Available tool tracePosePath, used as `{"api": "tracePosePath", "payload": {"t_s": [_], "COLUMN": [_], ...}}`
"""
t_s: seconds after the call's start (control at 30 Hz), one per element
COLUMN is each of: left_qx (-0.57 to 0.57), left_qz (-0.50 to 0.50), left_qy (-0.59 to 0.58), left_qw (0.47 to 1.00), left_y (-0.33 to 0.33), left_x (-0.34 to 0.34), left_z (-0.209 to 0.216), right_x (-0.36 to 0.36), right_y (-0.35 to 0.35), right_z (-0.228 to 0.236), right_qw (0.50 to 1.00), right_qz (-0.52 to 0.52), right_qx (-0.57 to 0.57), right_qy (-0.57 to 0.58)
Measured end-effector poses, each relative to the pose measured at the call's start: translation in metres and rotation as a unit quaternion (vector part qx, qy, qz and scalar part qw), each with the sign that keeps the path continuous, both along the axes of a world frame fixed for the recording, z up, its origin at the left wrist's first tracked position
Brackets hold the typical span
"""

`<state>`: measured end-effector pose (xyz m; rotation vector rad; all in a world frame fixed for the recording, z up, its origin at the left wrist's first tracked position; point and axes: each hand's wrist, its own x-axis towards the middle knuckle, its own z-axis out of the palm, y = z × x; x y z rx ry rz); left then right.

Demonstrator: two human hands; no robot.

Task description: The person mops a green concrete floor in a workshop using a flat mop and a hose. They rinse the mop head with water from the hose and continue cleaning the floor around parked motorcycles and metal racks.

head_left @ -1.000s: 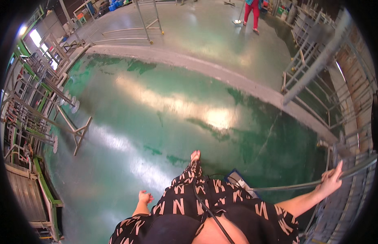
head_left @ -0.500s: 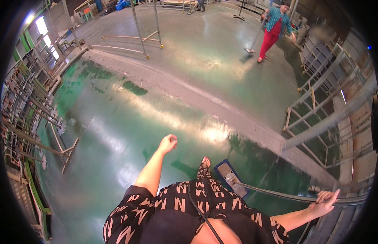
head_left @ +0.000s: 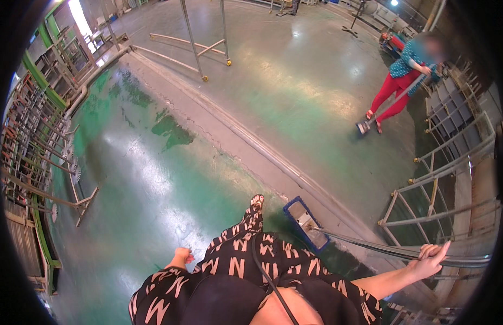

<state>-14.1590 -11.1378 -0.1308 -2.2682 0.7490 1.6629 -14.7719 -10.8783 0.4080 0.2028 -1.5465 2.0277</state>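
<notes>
My right hand [head_left: 429, 259] is wrapped round the long metal handle [head_left: 378, 247] of a flat mop, its index finger stretched along it. The mop head [head_left: 304, 221], blue-fringed with a grey top, rests on the floor to the right of my forward foot, beside the raised grey strip. My left hand [head_left: 184, 255] hangs low by my left side, its fingers loosely curled with nothing in them. Ahead on the right, a person [head_left: 398, 81] in a teal top and red trousers holds another mop [head_left: 364, 127] with its head on the floor.
A grey raised strip [head_left: 246, 142] crosses the green floor diagonally. Metal racks with white discs [head_left: 75, 170] line the left side. Wheeled metal frames stand far ahead [head_left: 200, 54] and at right [head_left: 424, 203]. Dark wet-looking patches [head_left: 170, 130] mark the floor.
I have stepped forward, and the mop head has come up against the grey strip. My left hand has swung back toward my side. The other person is nearer, now gripping the mop before them.
</notes>
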Motion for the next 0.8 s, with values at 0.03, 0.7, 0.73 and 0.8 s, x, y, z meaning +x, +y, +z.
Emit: {"api": "tracePosePath", "payload": {"t_s": [0.03,0.7,0.73,0.8], "left_qx": [-0.016,-0.374,-0.304,-0.183], "left_qz": [0.023,-0.295,-0.370,-0.430], "left_qy": [0.014,0.136,0.085,0.044], "left_qw": [1.000,0.869,0.874,0.883], "left_y": [-0.024,-0.498,-0.494,-0.481], "left_x": [-0.021,-0.596,-0.562,-0.540], "left_z": [-0.009,0.099,0.073,0.056], "right_x": [-0.018,-0.378,-0.394,-0.423], "right_y": [-0.025,-0.401,-0.422,-0.447], "right_z": [-0.001,0.003,0.003,0.005], "right_qw": [1.000,0.999,0.999,0.999], "right_qz": [0.008,0.027,0.035,0.028], "right_qx": [-0.004,0.031,0.029,0.031], "right_qy": [0.005,-0.018,-0.026,-0.018]}}
